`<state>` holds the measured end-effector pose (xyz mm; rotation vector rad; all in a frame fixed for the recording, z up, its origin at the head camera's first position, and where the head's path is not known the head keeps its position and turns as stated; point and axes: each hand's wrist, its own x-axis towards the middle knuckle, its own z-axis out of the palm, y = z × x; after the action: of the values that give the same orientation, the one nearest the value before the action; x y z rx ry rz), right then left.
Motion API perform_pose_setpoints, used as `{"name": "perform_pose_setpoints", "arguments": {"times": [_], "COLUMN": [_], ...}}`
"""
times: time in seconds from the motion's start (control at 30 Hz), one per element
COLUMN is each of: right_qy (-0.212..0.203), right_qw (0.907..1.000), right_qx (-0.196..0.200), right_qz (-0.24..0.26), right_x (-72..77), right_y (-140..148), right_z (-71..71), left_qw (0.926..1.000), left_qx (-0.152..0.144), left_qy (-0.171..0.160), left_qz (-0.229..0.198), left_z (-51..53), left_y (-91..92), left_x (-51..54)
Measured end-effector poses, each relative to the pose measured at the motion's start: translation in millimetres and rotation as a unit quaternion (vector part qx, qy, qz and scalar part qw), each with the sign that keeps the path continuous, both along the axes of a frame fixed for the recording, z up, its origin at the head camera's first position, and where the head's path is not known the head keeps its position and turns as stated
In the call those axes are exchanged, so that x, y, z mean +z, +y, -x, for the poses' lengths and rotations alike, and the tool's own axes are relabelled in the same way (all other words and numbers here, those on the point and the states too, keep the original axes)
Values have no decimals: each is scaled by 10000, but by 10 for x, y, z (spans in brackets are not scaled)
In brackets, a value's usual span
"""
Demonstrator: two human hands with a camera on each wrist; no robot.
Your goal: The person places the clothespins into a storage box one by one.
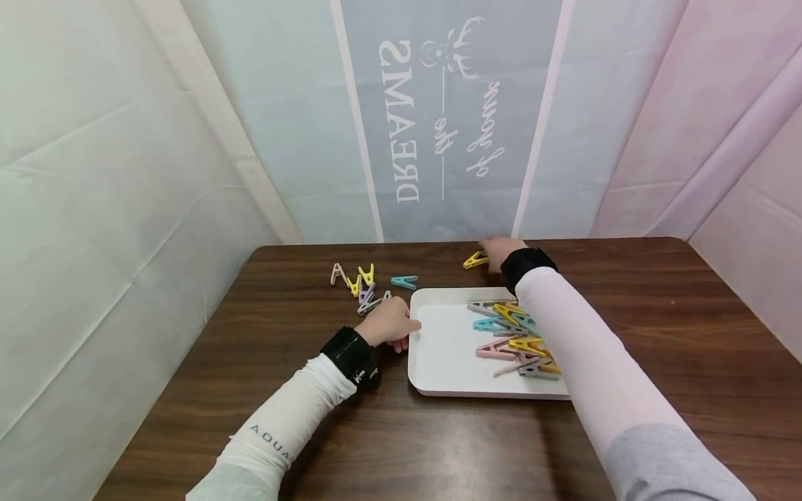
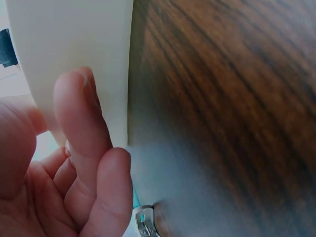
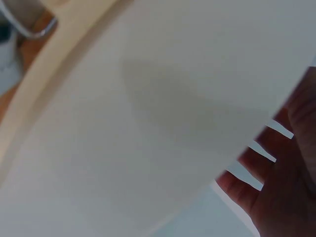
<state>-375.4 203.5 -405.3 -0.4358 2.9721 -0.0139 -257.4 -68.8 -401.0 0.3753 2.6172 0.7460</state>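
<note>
Partly behind one sleeve point(image 1: 589, 348), white tray point(image 1: 445, 348)

The tabletop point(image 1: 639, 299) is dark brown wood with streaky grain, its two far corners rounded and a soft sheen on its near part. Behind it hangs a pale blue back cloth point(image 1: 285, 125) with a greyish-blue panel point(image 1: 520, 202) down the middle, edged by two white stripes point(image 1: 357, 104) that spread apart toward the bottom. White lettering point(image 1: 401, 125), turned sideways and mirrored, spells "DREAMS"; beside it are curly script words point(image 1: 485, 129), thin lines and an antler drawing point(image 1: 466, 49). On the left is a creased, whitish side cloth point(image 1: 94, 223) with a cream band point(image 1: 216, 111) where it meets the back. On the right, pinkish cloth point(image 1: 651, 118) falls in a thick, slanting fold point(image 1: 733, 149).
</note>
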Motion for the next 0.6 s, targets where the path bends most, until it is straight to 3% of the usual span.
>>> {"name": "perform_pose_setpoints", "arguments": {"times": [0.3, 0.6], "right_qy": [208, 208], "right_qw": [9995, 9990], "right_qx": [144, 212], "right_qz": [-208, -347], "right_x": [109, 36], "right_y": [-7, 41], "right_z": [-86, -70], "left_qw": [9999, 10000], "left_qx": [34, 23], "left_qy": [2, 15], "left_qz": [103, 50], "left_z": [33, 10], "left_y": [6, 4], "left_x": [-26, -32]}}
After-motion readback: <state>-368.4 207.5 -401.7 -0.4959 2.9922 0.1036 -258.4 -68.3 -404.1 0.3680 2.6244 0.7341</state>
